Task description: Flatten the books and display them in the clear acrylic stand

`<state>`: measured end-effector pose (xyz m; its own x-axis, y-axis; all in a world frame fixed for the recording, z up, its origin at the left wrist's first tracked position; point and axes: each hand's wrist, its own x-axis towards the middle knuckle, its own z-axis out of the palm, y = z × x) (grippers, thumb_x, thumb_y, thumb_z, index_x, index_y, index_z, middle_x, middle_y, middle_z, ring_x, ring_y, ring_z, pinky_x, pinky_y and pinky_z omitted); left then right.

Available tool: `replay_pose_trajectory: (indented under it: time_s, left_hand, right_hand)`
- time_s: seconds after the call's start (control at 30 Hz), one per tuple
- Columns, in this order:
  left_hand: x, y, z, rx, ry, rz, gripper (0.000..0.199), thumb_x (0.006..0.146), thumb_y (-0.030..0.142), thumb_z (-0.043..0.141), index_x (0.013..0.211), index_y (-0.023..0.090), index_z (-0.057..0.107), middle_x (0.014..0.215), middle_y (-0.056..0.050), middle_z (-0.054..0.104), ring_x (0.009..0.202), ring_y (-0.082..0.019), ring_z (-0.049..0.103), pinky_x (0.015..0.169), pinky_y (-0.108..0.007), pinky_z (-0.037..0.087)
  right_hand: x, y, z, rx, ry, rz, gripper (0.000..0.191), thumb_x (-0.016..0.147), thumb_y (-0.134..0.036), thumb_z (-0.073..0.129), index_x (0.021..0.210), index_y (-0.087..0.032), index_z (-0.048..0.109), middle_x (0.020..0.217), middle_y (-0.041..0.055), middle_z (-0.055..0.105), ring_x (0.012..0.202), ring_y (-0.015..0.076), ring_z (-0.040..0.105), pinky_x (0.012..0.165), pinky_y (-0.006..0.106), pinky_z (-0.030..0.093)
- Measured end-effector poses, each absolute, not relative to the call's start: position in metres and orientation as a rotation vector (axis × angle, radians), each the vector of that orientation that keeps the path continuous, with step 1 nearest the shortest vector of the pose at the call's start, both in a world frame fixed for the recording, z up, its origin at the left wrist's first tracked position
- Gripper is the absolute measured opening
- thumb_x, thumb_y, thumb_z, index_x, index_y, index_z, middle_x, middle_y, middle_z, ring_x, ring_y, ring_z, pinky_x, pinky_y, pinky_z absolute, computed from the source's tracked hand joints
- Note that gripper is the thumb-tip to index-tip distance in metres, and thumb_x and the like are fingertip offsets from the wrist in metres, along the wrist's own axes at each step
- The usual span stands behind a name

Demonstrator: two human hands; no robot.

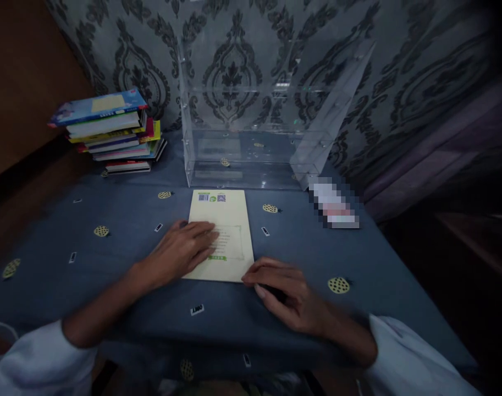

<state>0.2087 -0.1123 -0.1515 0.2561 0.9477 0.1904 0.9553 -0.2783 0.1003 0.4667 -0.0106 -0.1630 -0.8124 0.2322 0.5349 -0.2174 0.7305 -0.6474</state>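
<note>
A stack of books [114, 132] stands at the left on the blue tablecloth [127, 220], and nearer the middle the left hand [187, 247] lies flat, gripping nothing, on a pale book [221, 212] (barcode [203, 197] and QR code [221, 198] at its far end) set before the clear rack [267, 176]. The right hand [286, 291] touches the book's near right corner, though whether it pinches it I cannot tell; farther right lies a pixelated object [333, 203].

A pale yellow book [229, 242] lies flat on blue cloth [129, 212].
</note>
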Motion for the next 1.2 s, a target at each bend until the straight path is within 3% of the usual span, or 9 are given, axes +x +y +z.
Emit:
replay_pose_trajectory:
  time_s: [0.13, 0.33, 0.7, 0.97, 1.2]
  left_hand:
    - [0.196, -0.070, -0.150, -2.431, -1.962, -0.248, 0.036, 0.106, 0.035, 0.042, 0.132, 0.022, 0.062, 0.143, -0.011, 0.061, 0.131, -0.028, 0.057, 0.108, -0.051, 0.042]
    - [0.182, -0.025, -0.158, -2.366, -2.015, -0.336, 0.038, 0.104, 0.034, 0.044, 0.133, 0.019, 0.062, 0.141, -0.010, 0.062, 0.128, -0.028, 0.058, 0.105, -0.049, 0.044]
    - [0.183, -0.021, -0.171, -2.319, -1.854, -0.466, 0.035, 0.103, 0.029, 0.043, 0.126, 0.014, 0.065, 0.129, -0.013, 0.068, 0.113, -0.030, 0.063, 0.094, -0.048, 0.050]
    - [0.195, 0.005, -0.166, -2.478, -1.742, -0.321, 0.047, 0.094, 0.012, 0.042, 0.139, 0.014, 0.056, 0.144, -0.013, 0.059, 0.129, -0.028, 0.056, 0.102, -0.045, 0.044]
    - [0.205, 0.025, -0.169, -2.535, -1.716, -0.374, 0.043, 0.102, 0.022, 0.035, 0.139, 0.016, 0.057, 0.142, -0.012, 0.061, 0.128, -0.027, 0.057, 0.099, -0.044, 0.043]
  right_hand:
    - [0.468, -0.012, -0.162, -0.009, -2.345, 0.964, 0.023, 0.093, -0.009, 0.055, 0.110, -0.016, 0.068, 0.089, 0.0081, 0.075, 0.088, 0.0184, 0.068, 0.077, 0.032, 0.059]
    - [0.470, -0.012, -0.159, -0.047, -2.380, 0.946, 0.021, 0.095, -0.013, 0.055, 0.110, -0.015, 0.070, 0.093, 0.0099, 0.075, 0.091, 0.0192, 0.069, 0.080, 0.033, 0.060]
    - [0.463, -0.006, -0.158, -0.089, -2.336, 1.045, 0.019, 0.095, -0.012, 0.054, 0.101, -0.014, 0.072, 0.083, 0.0075, 0.076, 0.080, 0.0173, 0.069, 0.072, 0.031, 0.059]
    - [0.456, 0.005, -0.165, 0.024, -2.336, 0.942, 0.019, 0.097, -0.013, 0.053, 0.101, -0.013, 0.071, 0.080, 0.0083, 0.075, 0.079, 0.0175, 0.068, 0.075, 0.031, 0.059]
    - [0.457, 0.006, -0.169, -0.011, -2.354, 0.943, 0.020, 0.097, -0.014, 0.052, 0.100, -0.014, 0.072, 0.080, 0.0070, 0.075, 0.077, 0.0167, 0.067, 0.077, 0.031, 0.059]
